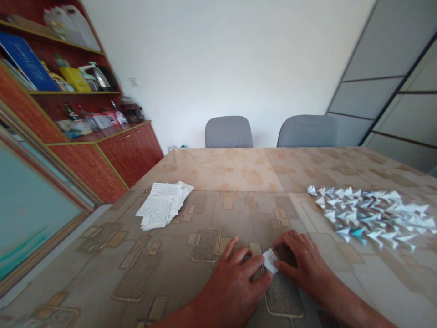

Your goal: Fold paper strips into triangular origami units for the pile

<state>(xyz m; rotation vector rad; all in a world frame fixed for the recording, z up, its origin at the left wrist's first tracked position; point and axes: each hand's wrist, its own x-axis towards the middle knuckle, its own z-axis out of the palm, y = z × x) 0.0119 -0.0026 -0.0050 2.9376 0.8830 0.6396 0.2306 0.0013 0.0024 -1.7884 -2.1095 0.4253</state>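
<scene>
Pinching one small paper: two hands.

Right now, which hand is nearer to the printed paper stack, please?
The left hand, right of the paper stack and lower in view; the right hand is farther right.

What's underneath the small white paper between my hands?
Around the small white paper, the patterned tablecloth shows. Directly underneath, nothing can be seen: the paper and your fingers cover it.
</scene>
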